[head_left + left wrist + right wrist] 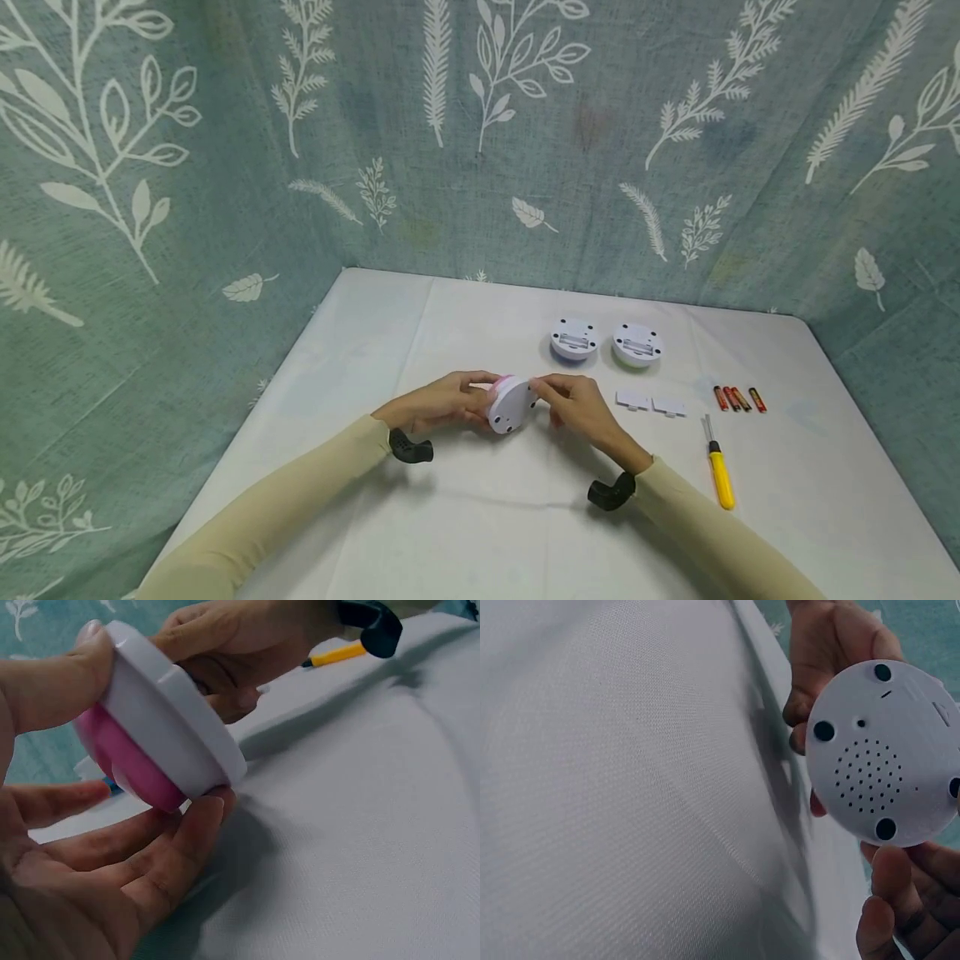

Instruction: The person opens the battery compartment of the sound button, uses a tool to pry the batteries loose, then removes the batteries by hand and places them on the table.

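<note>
In the head view, the white base of the round device (513, 407) hides most of its pink shell; in the right wrist view, the picture's edge trims the device's rim and cuts off the right hand (581, 408) touching it; some fingers of the left hand (450, 398) disappear behind the device; lettering on the batteries (725, 398), well right of the device, is too small to read; beyond the device, a blue patch (112, 785) is unidentifiable.
</note>
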`<state>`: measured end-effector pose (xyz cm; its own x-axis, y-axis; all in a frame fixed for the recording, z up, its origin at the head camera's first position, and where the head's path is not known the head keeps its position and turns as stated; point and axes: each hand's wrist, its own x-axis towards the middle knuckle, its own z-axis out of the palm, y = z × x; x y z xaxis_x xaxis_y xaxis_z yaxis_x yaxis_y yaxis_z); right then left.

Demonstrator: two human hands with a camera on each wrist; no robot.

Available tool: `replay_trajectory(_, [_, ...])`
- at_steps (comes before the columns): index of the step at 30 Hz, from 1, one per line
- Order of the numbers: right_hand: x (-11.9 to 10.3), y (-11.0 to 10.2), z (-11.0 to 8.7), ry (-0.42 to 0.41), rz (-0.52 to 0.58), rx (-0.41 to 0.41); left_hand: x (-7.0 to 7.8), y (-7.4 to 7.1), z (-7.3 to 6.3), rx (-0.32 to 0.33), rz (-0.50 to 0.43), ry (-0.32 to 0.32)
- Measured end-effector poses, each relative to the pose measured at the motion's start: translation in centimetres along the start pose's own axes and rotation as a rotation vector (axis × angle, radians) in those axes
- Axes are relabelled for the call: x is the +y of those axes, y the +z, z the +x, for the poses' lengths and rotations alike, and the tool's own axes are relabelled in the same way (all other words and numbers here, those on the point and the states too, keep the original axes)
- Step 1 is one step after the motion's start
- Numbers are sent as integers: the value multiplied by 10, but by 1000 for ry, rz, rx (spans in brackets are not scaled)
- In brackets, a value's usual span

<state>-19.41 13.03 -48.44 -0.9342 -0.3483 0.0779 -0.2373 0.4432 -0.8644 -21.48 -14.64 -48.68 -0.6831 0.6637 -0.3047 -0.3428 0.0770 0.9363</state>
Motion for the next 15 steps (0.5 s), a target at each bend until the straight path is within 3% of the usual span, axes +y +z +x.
replay_trajectory(3, [-2,2,1,12,-2,-12,-3,0,-1,-47,-35,4])
replay_trajectory(7, [-4,6,2,31,-30,-11,-4,2,0,-56,-27,32])
replay_trajectory(11, [-4,10,1,84,-31,-30,-3,5,3,-18,-30,83])
replay_trajectory(15, [-4,13,-2,128,55,-78,-1,6,7,56,-67,121])
